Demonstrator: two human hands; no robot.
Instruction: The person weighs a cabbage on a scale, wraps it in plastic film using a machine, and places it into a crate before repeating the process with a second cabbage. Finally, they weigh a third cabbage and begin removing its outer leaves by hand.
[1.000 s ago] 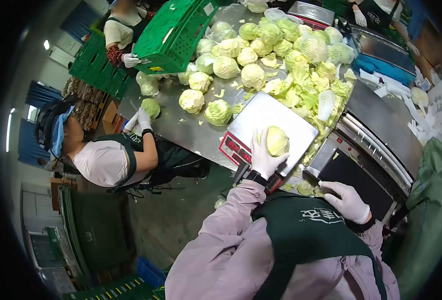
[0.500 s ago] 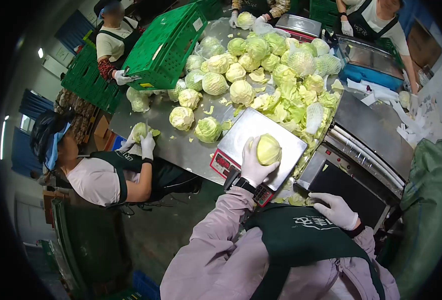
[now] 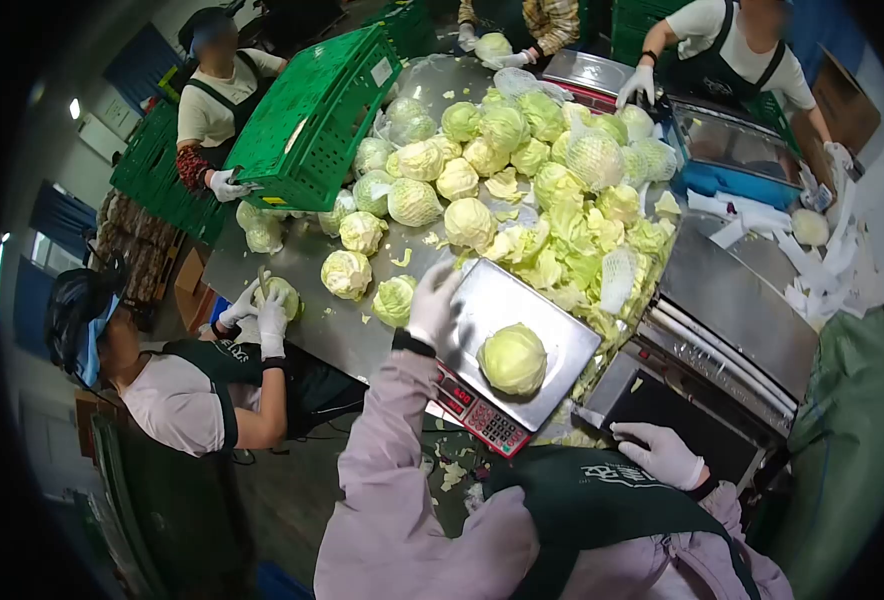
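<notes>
My left hand (image 3: 434, 305), in a white glove and slightly blurred, is held open at the left edge of the scale's steel plate (image 3: 477, 300). Just left of its fingers sits a trimmed cabbage (image 3: 394, 300). Another pale green cabbage (image 3: 513, 360) rests on the scale, untouched. The scale's red front (image 3: 482, 415) has a lit display and a keypad. My gloved right hand (image 3: 665, 457) is low in front of my apron, fingers curled together. A small greyish pointed piece (image 3: 589, 415) shows beyond its fingertips; I cannot tell what the hand holds.
Loose leaves (image 3: 562, 235) and several cabbages, some in foam nets, cover the steel table (image 3: 307, 325). A person at left holds a cabbage (image 3: 280, 297); another grips a green crate (image 3: 307, 120). A wrapping machine (image 3: 707, 345) stands right; people work at the far side.
My left hand has let go of the cabbage on the scale and moved left toward another cabbage. My right hand stays low by the apron. The view has shifted slightly.
</notes>
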